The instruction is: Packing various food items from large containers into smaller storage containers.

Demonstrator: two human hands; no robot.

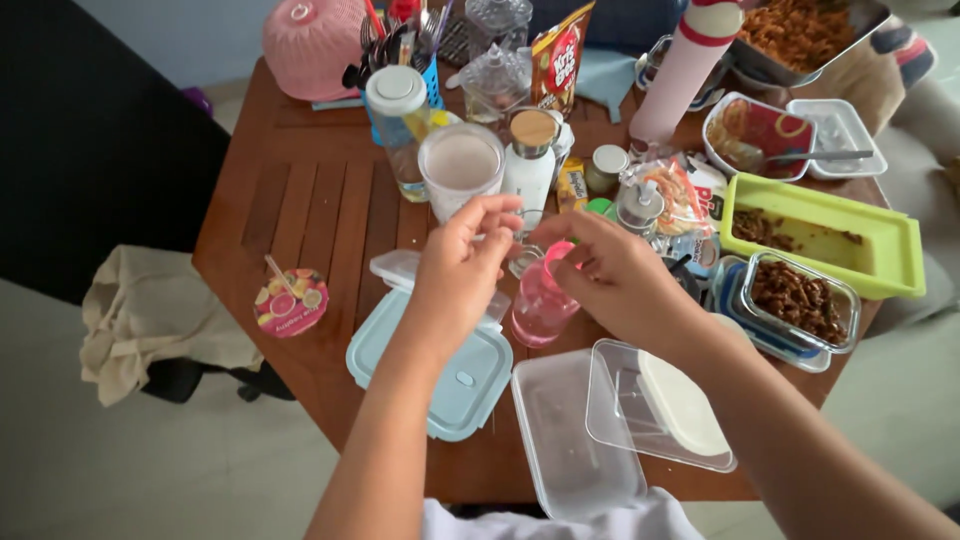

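Our left hand (462, 262) pinches a small clear piece (524, 262); our right hand (612, 280) grips the pink cup (541, 302) just below it.

Cup (540, 300) between lid (440, 370) and containers (620, 420) — on table (310, 200).

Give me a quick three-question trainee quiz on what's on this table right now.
1. True or false: both hands are at the top of the pink bottle.
2. Which lies directly under the left hand? A) the light blue lid B) the green tray C) the pink mesh cover
3. Fill in: the clear box near the right hand has a ___ lid lying in it.

Key:
1. True; the fingers meet at its top.
2. A
3. White
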